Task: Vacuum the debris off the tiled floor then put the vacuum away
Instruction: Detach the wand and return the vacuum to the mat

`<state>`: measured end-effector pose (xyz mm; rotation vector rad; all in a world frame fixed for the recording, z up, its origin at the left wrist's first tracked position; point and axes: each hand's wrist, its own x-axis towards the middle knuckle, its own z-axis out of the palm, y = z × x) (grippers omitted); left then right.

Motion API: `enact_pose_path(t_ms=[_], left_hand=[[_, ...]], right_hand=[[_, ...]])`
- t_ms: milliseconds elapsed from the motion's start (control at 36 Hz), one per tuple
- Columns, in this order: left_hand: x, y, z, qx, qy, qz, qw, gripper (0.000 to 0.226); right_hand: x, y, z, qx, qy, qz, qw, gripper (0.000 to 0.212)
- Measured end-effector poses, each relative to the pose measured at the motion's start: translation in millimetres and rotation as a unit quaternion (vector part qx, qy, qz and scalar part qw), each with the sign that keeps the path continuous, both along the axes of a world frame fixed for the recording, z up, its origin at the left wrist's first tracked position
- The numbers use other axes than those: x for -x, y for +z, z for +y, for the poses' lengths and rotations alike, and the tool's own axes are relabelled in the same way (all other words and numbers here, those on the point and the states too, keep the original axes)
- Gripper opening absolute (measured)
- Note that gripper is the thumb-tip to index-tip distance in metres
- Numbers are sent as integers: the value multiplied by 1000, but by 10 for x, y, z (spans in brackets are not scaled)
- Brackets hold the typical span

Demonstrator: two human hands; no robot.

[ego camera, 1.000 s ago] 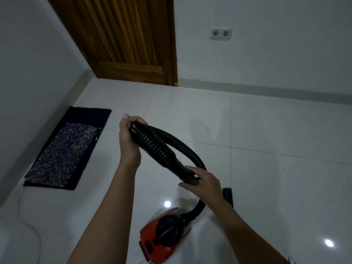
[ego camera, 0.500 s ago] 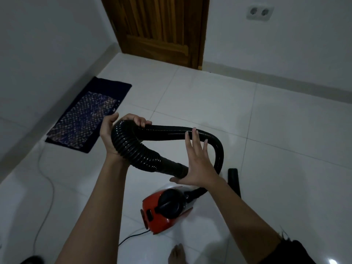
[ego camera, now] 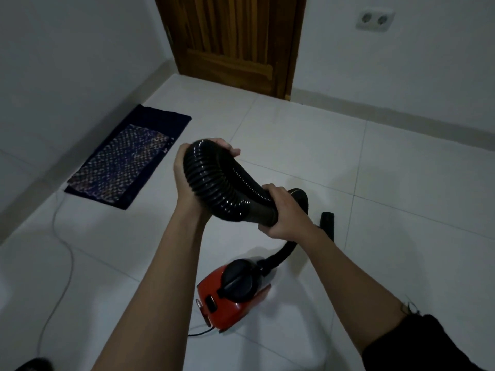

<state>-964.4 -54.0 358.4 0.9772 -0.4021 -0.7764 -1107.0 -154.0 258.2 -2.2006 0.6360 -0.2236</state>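
The white tiled floor [ego camera: 294, 145] spread bare and glossy around you, and I could make out no debris on it, so I judged you were at the putting-away stage. The small red canister vacuum with its black round lid [ego camera: 230, 287] sat on the tiles just below your forearms, and its black ribbed flexible hose [ego camera: 211, 183] rose from the canister in a loop up to your hands. Your left hand [ego camera: 187, 183] was curled closed around the bend of the hose at its highest point; your right hand [ego camera: 284, 210] was clenched around the smooth black cuff where the ribs ended. To coil it well, you wanted to keep the loop wide (ribbed hose kinks if folded tight) and bring both hands down toward the canister together rather than pulling against its socket. A short black nozzle tube [ego camera: 328, 220] lay on the floor just beyond your right wrist, partly hidden by it. The thin cord [ego camera: 64, 253] trailed off the left edge; its plug was out of view, so I could not tell whether it was unplugged.
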Motion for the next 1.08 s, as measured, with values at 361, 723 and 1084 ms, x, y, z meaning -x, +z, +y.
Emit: enact_pose_path(t_ms=[361,723,1084], left_hand=[[248,-1043,226,-2,56,-119,991,105],[189,-1647,50,44,191,-179,964,91],[601,-2115,-93,87,287,-273,914,71]], right_hand=[[-373,-295,78,-30,5,-55,998,44],[-240,-974,-105,33,139,-103,984,90],[-78,-1581,-95,59,86,-224,969,82]])
